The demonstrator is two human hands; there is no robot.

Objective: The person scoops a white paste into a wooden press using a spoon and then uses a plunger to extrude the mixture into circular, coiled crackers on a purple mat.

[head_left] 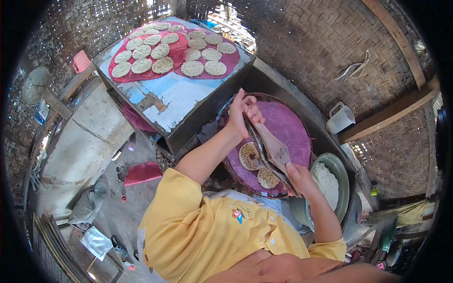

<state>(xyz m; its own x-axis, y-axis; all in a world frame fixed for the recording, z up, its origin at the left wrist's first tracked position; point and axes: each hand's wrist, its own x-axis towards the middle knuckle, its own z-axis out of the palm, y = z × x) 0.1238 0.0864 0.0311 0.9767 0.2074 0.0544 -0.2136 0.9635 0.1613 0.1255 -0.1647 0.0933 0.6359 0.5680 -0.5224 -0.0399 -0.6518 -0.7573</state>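
Observation:
My left hand grips the upper end of a long, worn press-like tool, which has a pale, diamond-shaped middle and a dark lower bar. My right hand holds its lower end. The tool slants over a round tray lined with purple mesh. Below it, a pale ring mould holds thin dough strands, with a dark gap in them. A round cake of dough strands lies beside the ring on the mesh. The tool's underside is hidden from me.
A box-like table at the upper left bears red mesh mats with several strand cakes. A green basin of white dough or flour stands near my right arm. A plastic jug sits by the woven wall.

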